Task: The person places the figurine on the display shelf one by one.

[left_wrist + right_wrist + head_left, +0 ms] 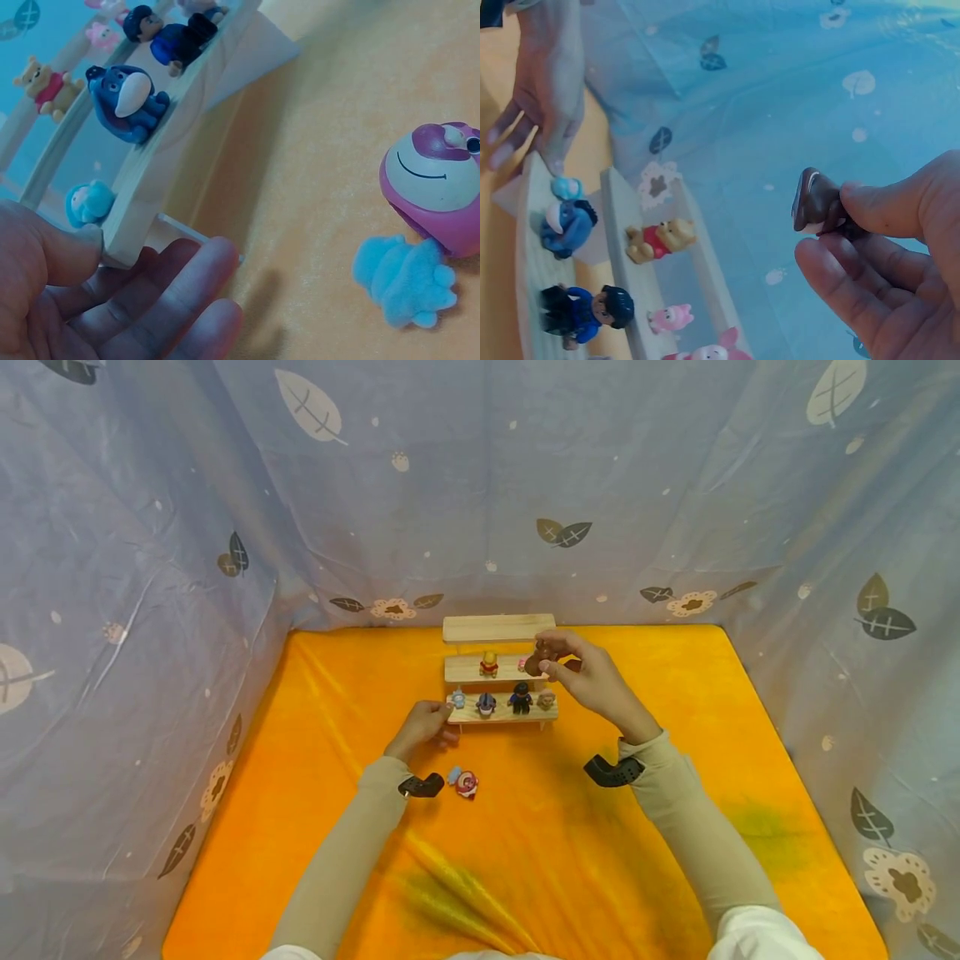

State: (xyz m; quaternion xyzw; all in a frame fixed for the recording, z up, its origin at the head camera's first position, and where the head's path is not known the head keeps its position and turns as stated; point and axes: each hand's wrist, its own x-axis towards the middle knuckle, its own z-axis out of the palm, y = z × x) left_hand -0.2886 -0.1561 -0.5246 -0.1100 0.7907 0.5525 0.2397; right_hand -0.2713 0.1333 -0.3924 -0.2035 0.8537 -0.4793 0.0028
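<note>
A small dark-brown figurine (817, 201) is pinched between the thumb and fingers of my right hand (592, 681), raised by the right side of a three-tier wooden shelf (498, 628). My left hand (423, 727) holds the left end of the lowest tier, thumb on top and fingers below. Along that tier sit a light-blue figurine (91, 202) beside my thumb, a blue donkey (124, 103), a black-haired figure in blue (589, 307) and a small tan figurine (546, 699). On the middle tier are a yellow bear in a red shirt (664, 238) and two pink figurines, including a smaller one (669, 319).
In front of the shelf, a pink bear figurine (439, 191) and a fuzzy light-blue figurine (405, 281) lie on the orange cloth (570, 877). Leaf-patterned curtains (450, 485) enclose the back and both sides.
</note>
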